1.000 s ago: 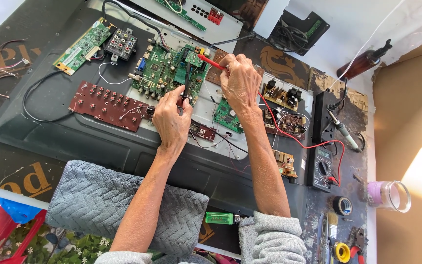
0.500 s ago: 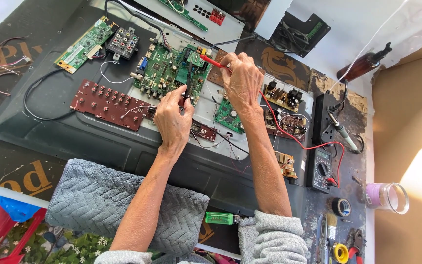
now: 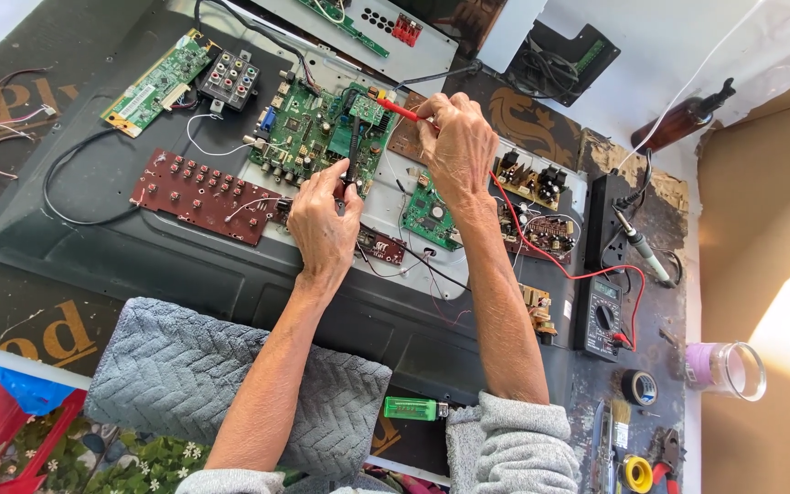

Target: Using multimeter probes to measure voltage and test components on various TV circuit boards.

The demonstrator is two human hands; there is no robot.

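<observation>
Spread across a dark work surface, the opened back panel of a flat television [image 3: 185,265] is lying with its boards exposed. Someone is leaning over it, forearms stretching up from grey sleeves. Their left hand [image 3: 324,220] is curling closed around a black probe [image 3: 353,151], pinching it between thumb and fingers, and the tip is pressing down onto the green main circuit board [image 3: 308,128] near its centre. Their right hand [image 3: 457,146] is gripping a red probe [image 3: 400,111], whose tip is pointing left onto the upper right corner of that same board. A red lead [image 3: 541,252] is trailing from the right hand down to a black multimeter [image 3: 603,316] lying at the panel's right edge. A reddish-brown button board [image 3: 198,194] is sitting just left of the left hand, and a smaller green board [image 3: 432,220] is lying between the two wrists. A soldering iron [image 3: 640,245] is resting above the multimeter. A grey quilted cloth [image 3: 185,384] is bunching under the left forearm, with a green lighter [image 3: 411,408] beside it and a roll of black tape [image 3: 639,387] below the meter.
</observation>
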